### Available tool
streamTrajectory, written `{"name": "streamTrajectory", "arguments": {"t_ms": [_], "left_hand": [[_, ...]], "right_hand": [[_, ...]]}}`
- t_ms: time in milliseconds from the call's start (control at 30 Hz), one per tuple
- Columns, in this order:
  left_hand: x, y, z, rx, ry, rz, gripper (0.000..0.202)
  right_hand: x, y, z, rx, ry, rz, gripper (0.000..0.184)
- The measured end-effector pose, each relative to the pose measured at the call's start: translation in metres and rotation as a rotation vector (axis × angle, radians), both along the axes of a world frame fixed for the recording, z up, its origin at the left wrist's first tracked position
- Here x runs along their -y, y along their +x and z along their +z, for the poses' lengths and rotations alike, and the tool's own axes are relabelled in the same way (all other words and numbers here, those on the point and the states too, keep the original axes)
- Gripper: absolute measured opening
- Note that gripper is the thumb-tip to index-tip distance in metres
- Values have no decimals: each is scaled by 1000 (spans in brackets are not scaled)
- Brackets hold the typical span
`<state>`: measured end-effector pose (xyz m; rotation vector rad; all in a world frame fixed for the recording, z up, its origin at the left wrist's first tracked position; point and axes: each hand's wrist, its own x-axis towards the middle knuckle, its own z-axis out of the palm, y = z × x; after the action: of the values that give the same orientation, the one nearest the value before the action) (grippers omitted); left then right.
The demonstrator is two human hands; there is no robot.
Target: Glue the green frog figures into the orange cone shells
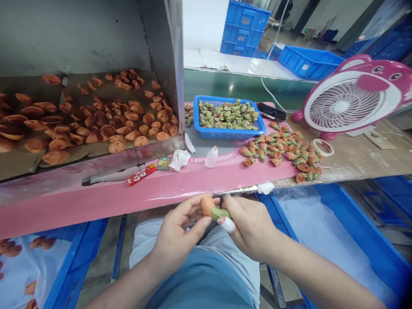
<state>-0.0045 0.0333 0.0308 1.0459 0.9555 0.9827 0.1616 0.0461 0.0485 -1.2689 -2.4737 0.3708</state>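
Just in front of the table edge, over my lap, both hands meet around one small figure (218, 210) with an orange shell-like part and a green part. My left hand (182, 227) has its fingers closed on the orange end. At the green end, my right hand (247, 223) is closed, with white tape around a fingertip. On the table beyond stands a small translucent squeeze bottle (211, 158), beside a crumpled white tissue (180, 159). To the right lies a pile of orange-and-green figures (286, 148). A blue basket (230, 134) is full of green figures.
A metal-walled box (178, 51) on the left holds many orange shell pieces (106, 124). A pink fan (349, 98) stands at right, near a tape roll (322, 147) and a phone (272, 112). Blue bins (360, 223) sit below the table on both sides.
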Motion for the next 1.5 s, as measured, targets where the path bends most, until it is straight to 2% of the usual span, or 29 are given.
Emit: {"name": "streamTrajectory", "arguments": {"t_ms": [133, 500, 633, 733, 833, 1033, 1100, 1167, 1233, 1333, 1400, 1500], "left_hand": [[-3, 0, -2, -5, -30, 68, 27], [-2, 4, -4, -87, -50, 86, 27], [-1, 7, -11, -72, -76, 75, 30], [-4, 14, -26, -35, -100, 62, 37], [-8, 18, -40, -84, -78, 59, 44], [-6, 4, -50, -192, 84, 125, 42], [-2, -7, -53, -224, 138, 192, 40], [0, -19, -53, -265, 181, 285, 38], [-3, -33, -48, -332, 196, 354, 35], [-21, -60, -27, -505, 253, 423, 33], [-45, -82, -8, -689, 371, 455, 33], [-98, -113, 17, -1089, 561, 484, 33]], "right_hand": [[-3, 0, 2, -32, -12, 33, 29], [-1, 0, -3, -14, -7, -12, 31], [3, 1, -8, -39, -16, -40, 29], [3, 5, -22, -36, -62, -76, 28], [-11, 20, -47, -52, -121, -170, 24], [-75, 74, -97, -206, -18, -430, 11], [-89, 78, -107, -296, 30, -507, 27], [-94, 71, -114, -395, 68, -555, 38], [-94, 53, -120, -539, 68, -580, 44], [-96, 19, -125, -660, 26, -518, 53], [-103, 0, -128, -628, 13, -458, 58], [-116, -16, -133, -601, -26, -391, 53]]}}
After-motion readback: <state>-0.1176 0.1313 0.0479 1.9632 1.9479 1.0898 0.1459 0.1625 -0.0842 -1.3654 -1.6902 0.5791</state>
